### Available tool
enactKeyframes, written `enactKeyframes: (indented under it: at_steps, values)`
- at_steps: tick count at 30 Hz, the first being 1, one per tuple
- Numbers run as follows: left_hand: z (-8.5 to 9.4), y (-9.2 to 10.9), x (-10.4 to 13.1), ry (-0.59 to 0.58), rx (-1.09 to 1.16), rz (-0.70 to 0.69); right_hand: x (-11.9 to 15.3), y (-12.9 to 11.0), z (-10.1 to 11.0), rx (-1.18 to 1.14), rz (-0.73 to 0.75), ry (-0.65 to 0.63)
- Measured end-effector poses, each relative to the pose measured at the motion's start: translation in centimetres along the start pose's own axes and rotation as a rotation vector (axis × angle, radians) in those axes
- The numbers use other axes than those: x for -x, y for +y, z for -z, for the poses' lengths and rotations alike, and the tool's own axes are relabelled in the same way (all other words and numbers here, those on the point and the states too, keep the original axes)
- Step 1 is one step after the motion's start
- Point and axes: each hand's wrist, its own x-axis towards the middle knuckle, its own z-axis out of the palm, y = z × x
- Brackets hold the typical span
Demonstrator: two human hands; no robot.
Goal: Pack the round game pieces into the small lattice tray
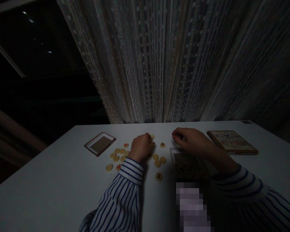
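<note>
My left hand [140,147] rests low over the white table with its fingers curled together. Beside its fingertips is a pale round game piece [152,136]; anything under the fingers is hidden. To the left of this hand lies a loose group of round pieces [116,158], some with red marks. My right hand [192,139] hangs above the far end of a tray [172,154], its fingers bent toward the thumb; whatever they might hold does not show. Between the hands are a dark-marked piece [162,145], a small cluster [157,163] and a piece with a black X-like mark [159,176].
An open shallow box part [100,144] lies at the left on the white table [62,167]. A flat box with a printed cover [233,141] lies at the right. Dark pieces sit inside the tray. A string curtain [154,64] hangs behind the table's far edge.
</note>
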Motion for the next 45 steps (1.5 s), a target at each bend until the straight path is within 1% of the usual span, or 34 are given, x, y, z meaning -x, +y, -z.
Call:
enactKeyframes:
  at_steps: [4,9,16,21,24,31,39,45]
  values:
    - [-1.0,0.0,0.0,-0.029,-0.034,0.0,-0.3,0.3,-0.9,0.051,-0.019,-0.064]
    - [-1.8,0.1,-0.1,-0.048,-0.101,-0.007,-0.4,0.4,-1.4,0.088,-0.017,-0.126]
    - [-2.3,0.0,-0.2,-0.042,-0.114,-0.033,-0.4,0.5,-1.6,0.116,0.001,-0.138]
    - [-2.5,0.0,-0.4,-0.034,-0.121,-0.026,-0.3,0.3,-1.5,0.126,-0.004,-0.146]
    - [-2.4,-0.1,-0.4,-0.025,-0.102,-0.026,-0.2,0.1,-1.4,0.121,-0.001,-0.147]
    - [-1.4,0.0,-0.2,0.048,-0.003,-0.106,-0.2,0.2,-1.2,0.121,-0.005,-0.132]
    - [-0.7,0.7,-0.1,0.148,0.118,-0.227,-0.1,0.0,-0.8,0.113,-0.001,-0.12]
    - [0.1,1.4,0.3,0.257,0.196,-0.301,0.1,-0.1,-0.2,0.072,-0.006,-0.08]
